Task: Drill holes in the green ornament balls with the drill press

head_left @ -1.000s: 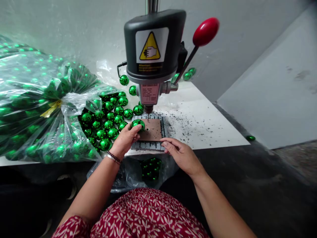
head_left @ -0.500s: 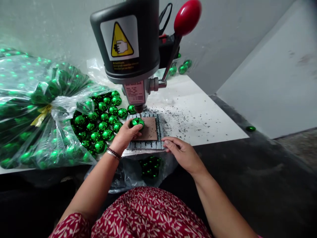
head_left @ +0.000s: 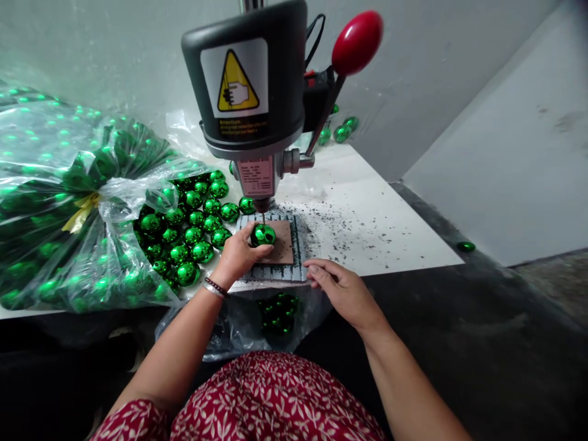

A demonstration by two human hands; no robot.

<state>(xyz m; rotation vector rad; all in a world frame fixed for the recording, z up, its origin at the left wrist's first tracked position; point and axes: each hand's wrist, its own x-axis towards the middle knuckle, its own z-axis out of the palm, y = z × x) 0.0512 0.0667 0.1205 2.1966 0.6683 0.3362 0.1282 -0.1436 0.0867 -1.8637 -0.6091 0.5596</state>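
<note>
My left hand (head_left: 239,252) is closed around a shiny green ball (head_left: 263,234), thumb on the near side and fingers on the far left. The ball rests over a brown square board (head_left: 283,248) on the slotted grey base plate (head_left: 298,245). Straight above it is the thin bit (head_left: 263,217) of a bench drill (head_left: 257,177); whether the tip touches the ball I cannot tell. Dark patches show on the ball, perhaps holes or reflections. At the plate's right front edge my right hand (head_left: 342,285) is closed, thumb against curled fingers, with nothing visible in it.
Many loose green balls (head_left: 188,236) spill from a clear bag on the left, beside a large tied bag (head_left: 55,208). The drill's red-knobbed lever (head_left: 357,41) rises at the right. Dark shavings litter the white table (head_left: 395,214). Below its front edge hangs another bag (head_left: 239,324) with balls.
My left hand has moved the green ball slightly right and nearer, to under the bit. Its dark patches now sit differently. My right hand stays by the plate edge; the whole view has shifted a little.
</note>
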